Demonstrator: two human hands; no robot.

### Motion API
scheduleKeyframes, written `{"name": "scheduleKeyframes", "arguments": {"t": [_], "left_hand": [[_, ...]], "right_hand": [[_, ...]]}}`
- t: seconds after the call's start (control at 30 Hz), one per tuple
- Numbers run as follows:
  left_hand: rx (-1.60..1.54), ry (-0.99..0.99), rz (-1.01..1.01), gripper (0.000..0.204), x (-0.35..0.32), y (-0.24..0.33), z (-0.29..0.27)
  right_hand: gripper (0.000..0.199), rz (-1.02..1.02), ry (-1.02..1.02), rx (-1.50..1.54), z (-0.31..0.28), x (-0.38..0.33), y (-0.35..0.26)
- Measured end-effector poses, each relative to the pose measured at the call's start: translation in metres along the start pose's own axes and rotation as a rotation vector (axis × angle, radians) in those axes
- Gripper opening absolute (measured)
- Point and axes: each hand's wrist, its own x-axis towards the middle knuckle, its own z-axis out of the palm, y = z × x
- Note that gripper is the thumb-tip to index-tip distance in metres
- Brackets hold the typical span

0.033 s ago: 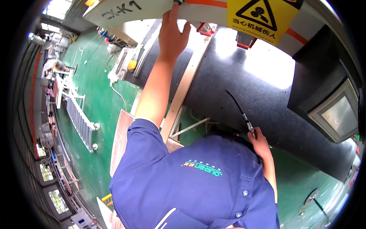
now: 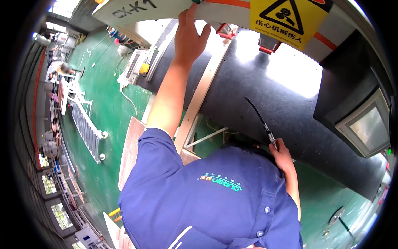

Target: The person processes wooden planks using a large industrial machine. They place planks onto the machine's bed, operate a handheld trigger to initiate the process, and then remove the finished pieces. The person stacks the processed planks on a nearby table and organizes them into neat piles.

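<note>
My left hand (image 2: 190, 43) reaches up to the pale machine beam (image 2: 166, 9). Its index finger is stretched to a green button (image 2: 196, 1) at the picture's upper edge; the thumb stands apart and nothing is held. Low beside my body, my right hand (image 2: 283, 157) is closed round an air blow gun (image 2: 270, 135). The gun's thin, curved black nozzle (image 2: 256, 109) points away over the black machine table (image 2: 244, 79). Part of the gun's grip is hidden by my fingers.
A wooden strip (image 2: 202, 91) runs along the table's left side. Red-tipped fittings (image 2: 267, 49) hang under the beam near a yellow warning sign (image 2: 290, 20). At right is a screen housing (image 2: 365, 124). A roller stand (image 2: 86, 126) and a distant person (image 2: 64, 68) are left.
</note>
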Motion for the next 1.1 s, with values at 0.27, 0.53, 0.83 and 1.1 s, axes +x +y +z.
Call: {"name": "scheduleKeyframes", "arguments": {"t": [0.27,0.53,0.83,1.1], "left_hand": [[0.192,-0.458,-0.206,0.071,-0.166,-0.067,0.014],[0.252,-0.589,-0.203,0.072,-0.263,-0.064,0.02],[0.338,-0.552,-0.219,0.067,-0.261,-0.055,0.022],[0.35,-0.553,-0.194,0.065,-0.261,-0.056,0.023]], "right_hand": [[0.041,-0.001,0.021,-0.015,0.0,0.007,0.014],[0.039,-0.016,0.042,-0.033,-0.002,0.005,0.007],[0.039,0.021,0.106,-0.034,0.0,0.01,0.012],[0.039,0.038,0.131,-0.035,0.001,0.011,0.011]]}}
